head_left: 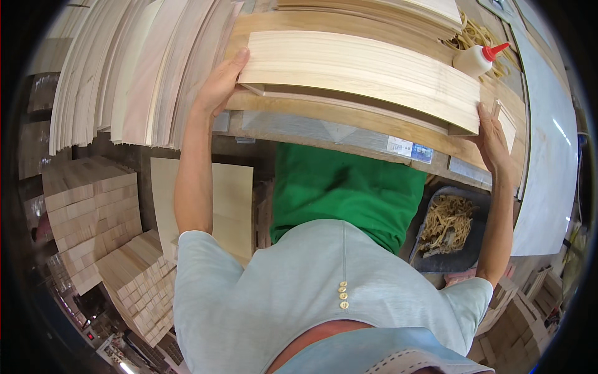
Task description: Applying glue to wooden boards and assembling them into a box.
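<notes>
- several stacks of small wood blocks (106, 230) sit low on the near left, well apart from the bench.
- a leaning row of thin boards (137, 68) fills the far left, just beside the left hand (219, 87).
- left hand grips the left end of the pale plank stack (361, 75), thumb on top, fingers under.
- plank stack lies across the workbench (349, 128), spanning both hands.
- right hand (493, 142) clamps the stack's right end.
- a glue bottle (478, 59) lies far right behind the stack.
- a dark tray of wood shavings (450, 227) sits below the bench, near right.
</notes>
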`<state>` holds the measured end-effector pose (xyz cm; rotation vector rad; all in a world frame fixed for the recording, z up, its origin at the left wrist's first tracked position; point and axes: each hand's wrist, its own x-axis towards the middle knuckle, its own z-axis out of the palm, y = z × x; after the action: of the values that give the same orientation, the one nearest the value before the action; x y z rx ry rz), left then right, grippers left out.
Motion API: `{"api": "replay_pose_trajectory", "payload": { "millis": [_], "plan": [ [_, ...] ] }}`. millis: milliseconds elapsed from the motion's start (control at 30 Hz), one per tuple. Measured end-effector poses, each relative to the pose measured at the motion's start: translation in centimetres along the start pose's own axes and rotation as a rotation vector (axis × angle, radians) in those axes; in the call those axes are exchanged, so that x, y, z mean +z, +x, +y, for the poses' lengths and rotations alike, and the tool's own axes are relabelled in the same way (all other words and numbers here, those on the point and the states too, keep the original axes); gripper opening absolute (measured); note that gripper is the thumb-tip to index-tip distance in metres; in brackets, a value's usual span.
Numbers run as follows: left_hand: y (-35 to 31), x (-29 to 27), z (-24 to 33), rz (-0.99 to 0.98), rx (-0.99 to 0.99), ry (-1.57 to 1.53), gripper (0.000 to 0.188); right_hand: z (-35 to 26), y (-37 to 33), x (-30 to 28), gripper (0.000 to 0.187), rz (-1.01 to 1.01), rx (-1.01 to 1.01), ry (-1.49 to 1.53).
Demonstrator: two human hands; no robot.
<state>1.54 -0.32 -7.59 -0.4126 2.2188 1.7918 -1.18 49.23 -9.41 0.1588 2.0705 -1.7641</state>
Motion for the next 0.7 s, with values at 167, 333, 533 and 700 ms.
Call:
{"api": "replay_pose_trajectory", "payload": {
  "millis": [167, 333, 533, 700],
  "plan": [
    [0.8, 0.4, -1.2, -0.019, 0.016, -0.093, 0.067, -0.2, -0.7, 0.5, 0.055, 0.070, -0.001, 0.040],
    [1.3, 0.5, -2.5, 0.010, 0.002, -0.269, 0.071, 0.2, 0.6, 0.1, 0.056, 0.031, -0.011, 0.149],
    [1.1, 0.7, -2.0, 0.018, -0.020, -0.364, 0.069, -0.1, 0.6, 1.7, 0.066, 0.068, -0.042, 0.013],
    [-1.2, 1.5, -2.5, -0.019, -0.010, -0.394, 0.068, 2.6, -1.1, 0.8, 0.072, 0.096, -0.002, 0.004]
  ]
}}
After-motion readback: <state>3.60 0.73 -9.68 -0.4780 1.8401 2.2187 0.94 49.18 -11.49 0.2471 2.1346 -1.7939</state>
